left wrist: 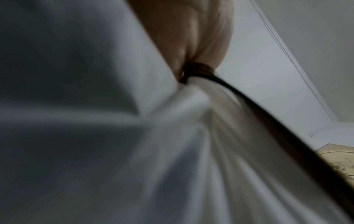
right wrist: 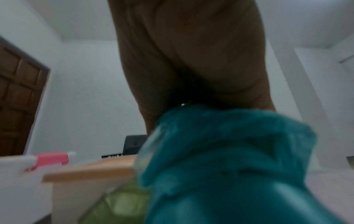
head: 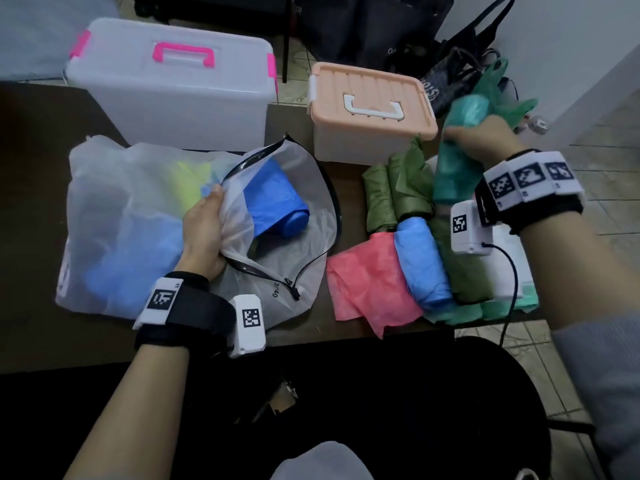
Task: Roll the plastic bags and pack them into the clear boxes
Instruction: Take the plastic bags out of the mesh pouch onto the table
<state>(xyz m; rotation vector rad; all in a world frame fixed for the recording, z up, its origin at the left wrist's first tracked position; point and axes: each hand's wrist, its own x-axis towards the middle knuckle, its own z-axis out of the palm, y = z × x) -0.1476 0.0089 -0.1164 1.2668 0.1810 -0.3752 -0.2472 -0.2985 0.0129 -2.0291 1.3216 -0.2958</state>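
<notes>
left hand (head: 204, 233): black wrist strap, white marker blocks, white camera box at 5 o'clock | right hand (head: 485, 140): same strap, three marker blocks, black cable off its camera box | grey sleeve, right forearm

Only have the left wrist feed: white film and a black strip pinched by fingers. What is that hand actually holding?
Observer: The left hand grips the black-edged mouth of a translucent white zip pouch and holds it open on the table.
Operator: Anything in it?
Observer: A rolled blue plastic bag lies just inside the opening.
Operator: Right hand?
Observer: The right hand grips a rolled teal plastic bag, raised beside the peach-lidded clear plastic box.
Operator: Box open?
Observer: No, its lid is on.
</notes>
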